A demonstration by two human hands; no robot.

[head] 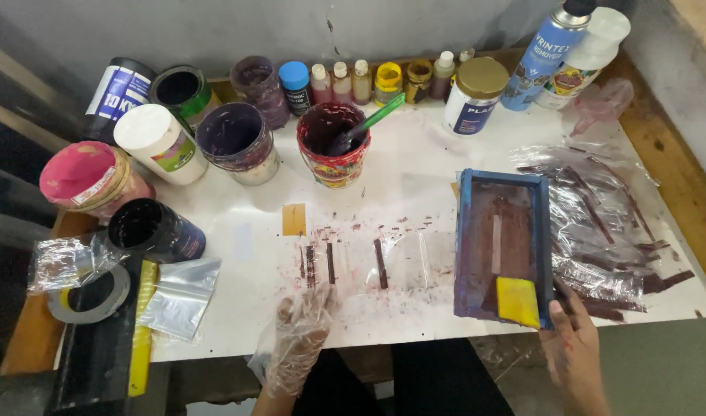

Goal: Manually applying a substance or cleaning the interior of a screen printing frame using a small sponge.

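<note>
The right hand [573, 347] clamps the near right corner of the blue screen frame [503, 243], near right on the table [415, 177]. The rigid, probably ink-slick frame handles best by its rails. The gloved left hand [297, 339] rests spread.

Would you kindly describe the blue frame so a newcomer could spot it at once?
On the white table, look at the near right edge, by the right hand. The blue frame lies flat there, a rectangle with a dark red screen and a yellow pad on its near end.
</note>
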